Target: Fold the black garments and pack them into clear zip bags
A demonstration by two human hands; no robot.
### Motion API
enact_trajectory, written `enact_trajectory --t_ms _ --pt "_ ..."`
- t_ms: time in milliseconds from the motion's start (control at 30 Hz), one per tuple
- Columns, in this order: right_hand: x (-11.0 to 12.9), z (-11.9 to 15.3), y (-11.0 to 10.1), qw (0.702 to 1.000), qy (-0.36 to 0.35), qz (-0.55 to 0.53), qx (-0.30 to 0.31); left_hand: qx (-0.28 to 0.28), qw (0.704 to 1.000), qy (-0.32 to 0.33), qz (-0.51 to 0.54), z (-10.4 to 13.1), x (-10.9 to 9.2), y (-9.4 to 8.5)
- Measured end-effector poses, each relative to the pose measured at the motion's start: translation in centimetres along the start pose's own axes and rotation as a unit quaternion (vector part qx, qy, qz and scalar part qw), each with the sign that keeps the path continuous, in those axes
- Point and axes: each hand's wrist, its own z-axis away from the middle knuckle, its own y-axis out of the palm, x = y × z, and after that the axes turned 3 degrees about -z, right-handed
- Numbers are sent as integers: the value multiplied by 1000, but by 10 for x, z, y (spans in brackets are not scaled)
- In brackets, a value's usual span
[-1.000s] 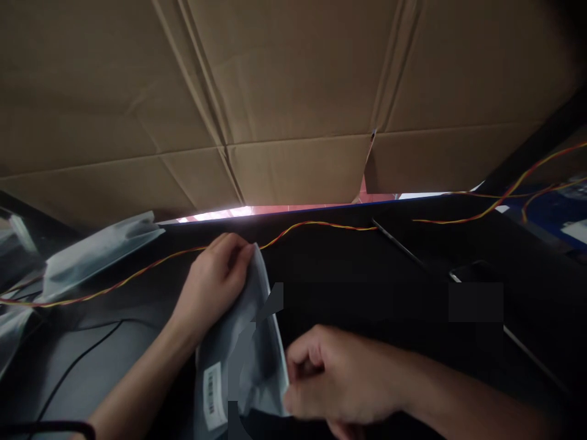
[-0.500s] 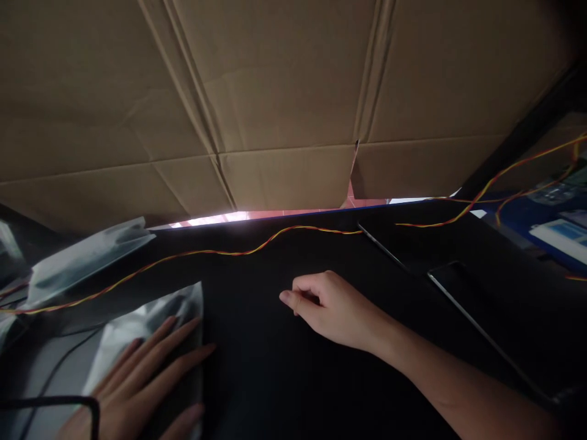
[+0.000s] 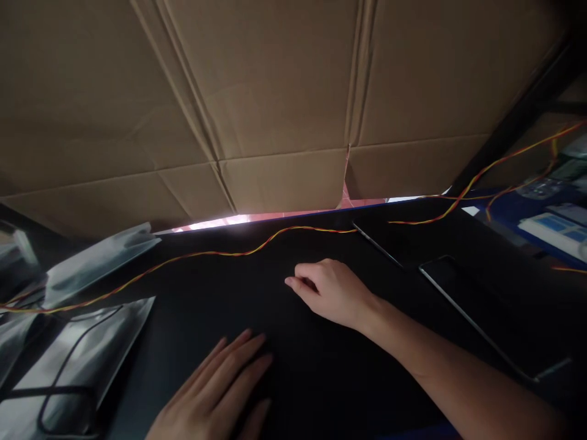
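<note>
My left hand (image 3: 220, 391) is open over the black tabletop (image 3: 197, 275), palm down with its fingers stretched out. To its left lies a clear plastic bag (image 3: 114, 336) with a black cable (image 3: 57, 373) across it. My right hand (image 3: 328, 290) rests on the tabletop near the middle, its fingers curled and the thumb against the index finger. Whether anything is inside the curled fingers cannot be made out. Right of that wrist lies a dark flat device with a metal edge (image 3: 472, 315), like a tablet or phone. A smaller dark slab (image 3: 378, 244) lies behind it.
Behind the table stands a large cardboard sheet (image 3: 275, 91). A twisted red and yellow wire (image 3: 211, 252) runs across the back of the tabletop. Another plastic bag (image 3: 101, 263) lies at the back left. A blue surface at right carries a white and blue box (image 3: 557, 229).
My left hand has left the plastic bag and moved right onto the bare tabletop. The bag now sits farther left. My right hand keeps its curled shape, and the view has shifted slightly.
</note>
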Motion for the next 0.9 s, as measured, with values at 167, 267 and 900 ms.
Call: enact_trajectory --t_ms 167,267,900 --pt "3 2 7 998 -46 48 -7 40 999 -29 20 -109 5 16" --pt "-2 4 15 994 -34 100 -14 81 996 -31 27 -130 27 33" --pt "-14 1 26 984 12 160 83 98 995 -4 16 -117 35 52"
